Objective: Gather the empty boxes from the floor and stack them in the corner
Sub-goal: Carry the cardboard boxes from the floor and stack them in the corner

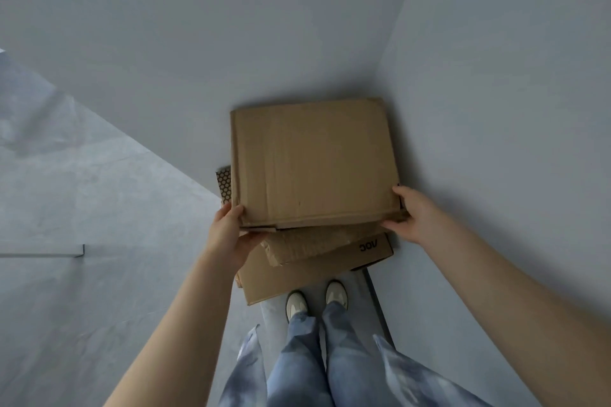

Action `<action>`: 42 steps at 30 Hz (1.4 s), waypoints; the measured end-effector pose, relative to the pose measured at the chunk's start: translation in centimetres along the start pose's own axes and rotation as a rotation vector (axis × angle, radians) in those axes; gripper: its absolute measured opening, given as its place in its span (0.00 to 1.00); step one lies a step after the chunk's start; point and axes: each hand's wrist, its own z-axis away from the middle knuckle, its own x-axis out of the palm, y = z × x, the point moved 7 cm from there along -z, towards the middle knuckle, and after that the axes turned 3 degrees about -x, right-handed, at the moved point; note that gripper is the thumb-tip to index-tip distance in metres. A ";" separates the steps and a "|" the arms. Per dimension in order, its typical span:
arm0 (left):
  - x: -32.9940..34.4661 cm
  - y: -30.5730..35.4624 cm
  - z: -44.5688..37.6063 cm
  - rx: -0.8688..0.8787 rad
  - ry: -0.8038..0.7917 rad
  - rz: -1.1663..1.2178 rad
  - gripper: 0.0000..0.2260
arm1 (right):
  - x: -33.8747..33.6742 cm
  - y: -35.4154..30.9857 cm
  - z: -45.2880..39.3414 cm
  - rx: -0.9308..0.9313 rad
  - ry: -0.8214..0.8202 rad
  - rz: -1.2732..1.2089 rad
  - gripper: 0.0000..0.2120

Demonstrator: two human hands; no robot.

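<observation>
The top box [312,163], a flat brown carton, sits between the two hands over the pile in the corner, its far edge close to where the two walls [496,92] meet. The left hand [231,235] grips its near left corner, fingers [256,236] curled underneath and thumb on top; the right hand [411,213] holds the near right corner the same way, thumb on the upper face and the other fingers wrapped under the edge. Just below the fingers lies a crumpled box [307,244], skewed against the printed box [370,249] under it, and a honeycomb-patterned piece [224,183] pokes out beyond the left fingers. To do this step well, I judge the carton should be lowered level and squared to both walls, and the fingers slid out sideways only once its weight rests on the pile. The skewed layer beneath could let it tilt, so a light press on top is wise.
</observation>
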 end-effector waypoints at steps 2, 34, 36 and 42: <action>1.7 -0.5 -0.1 -0.024 -0.026 0.039 0.14 | 0.0 -0.6 -0.5 -0.002 0.010 -0.116 0.26; 8.2 2.8 9.8 0.720 -0.232 -0.945 0.18 | -6.1 1.9 13.7 -0.594 0.099 0.398 0.22; 8.6 1.5 10.8 0.759 -0.333 -1.036 0.16 | -7.5 4.2 15.4 -0.645 0.147 0.390 0.22; 10.3 -5.5 14.5 0.791 -0.688 -1.367 0.12 | -13.1 13.2 20.6 -0.649 0.257 0.278 0.18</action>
